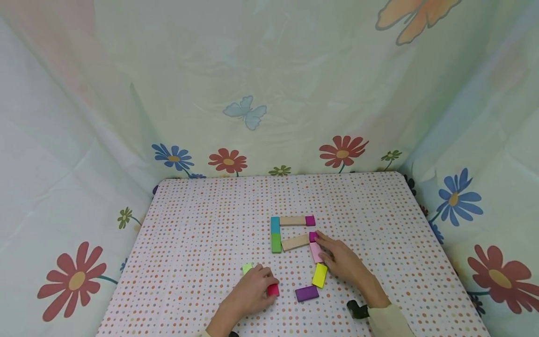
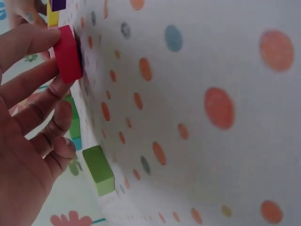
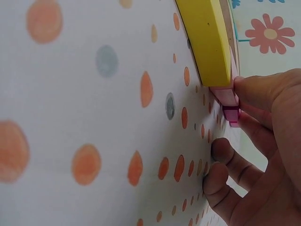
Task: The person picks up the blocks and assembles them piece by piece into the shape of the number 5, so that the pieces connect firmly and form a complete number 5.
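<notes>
My left hand (image 1: 252,289) pinches a red block (image 2: 69,54) between thumb and fingers, close over the table. Beyond those fingers a light green block (image 2: 99,169) lies by itself. On the other side, my right hand (image 1: 343,260) touches a row of blocks from the right. Its index fingertip is at a magenta block (image 1: 313,237), its thumb at the pink block (image 3: 225,96); the other fingertips reach down to the table. Below the pink block lies a yellow block (image 1: 319,275), slightly tilted. Near its lower end rests a purple block (image 1: 307,294).
Farther back, a blue block (image 1: 275,224) and a green block (image 1: 275,243) form a column. Two plain wooden blocks, an upper one (image 1: 292,221) and a slanted lower one (image 1: 295,242), extend right from it. Another magenta block (image 1: 310,220) ends the upper row. A dotted cloth (image 1: 189,234) covers the table.
</notes>
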